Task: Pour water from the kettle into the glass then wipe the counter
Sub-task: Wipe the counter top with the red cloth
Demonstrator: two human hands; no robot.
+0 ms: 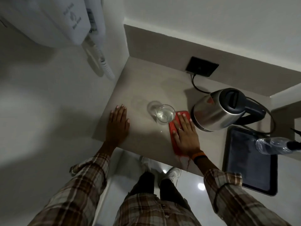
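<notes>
A clear glass [165,113] holding water stands near the middle of the beige counter [146,88]. To its right sits a steel kettle [216,110] with a black lid and handle, upright on the counter. Between glass and kettle lies a red cloth [173,126], and my right hand [185,132] presses flat on top of it, fingers spread. My left hand [118,123] rests flat and empty on the counter near its left edge. A small drop [161,131] glints on the surface in front of the glass.
A black tray [249,163] lies at the right, with a crumpled plastic bottle [273,145] over its far corner. The kettle's cord runs to a black wall socket [202,66]. A white wall-mounted hair dryer [78,22] hangs at the upper left. The counter's front edge runs below my wrists.
</notes>
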